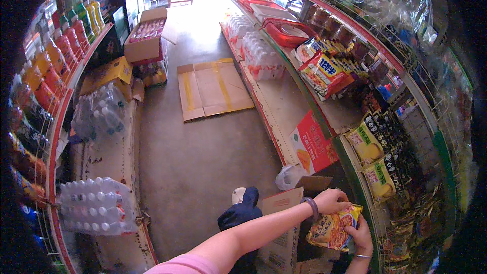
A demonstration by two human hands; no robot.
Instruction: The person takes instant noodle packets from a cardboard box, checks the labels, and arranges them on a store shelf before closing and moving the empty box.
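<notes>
At the lower right, both hands are on a yellow packet of instant noodles (331,230) that pictures a bowl. My left hand (331,201), with a dark bangle at the wrist, grips its top edge. My right hand (359,236), with a silver bracelet, holds its right side, thumb across the front. Beneath the packet stands an open cardboard box (279,236), its inside mostly hidden. Right beside the hands, a shelf holds yellow-green noodle packets (379,182) and black noodle packets (399,163).
A flattened cardboard sheet (217,89) lies on the aisle floor. Wrapped bottles (99,207) stand on the left low shelf (102,163). A red carton (314,144) and a plastic bag (289,177) are at the right low shelf. An open carton (146,47) stands farther up the aisle.
</notes>
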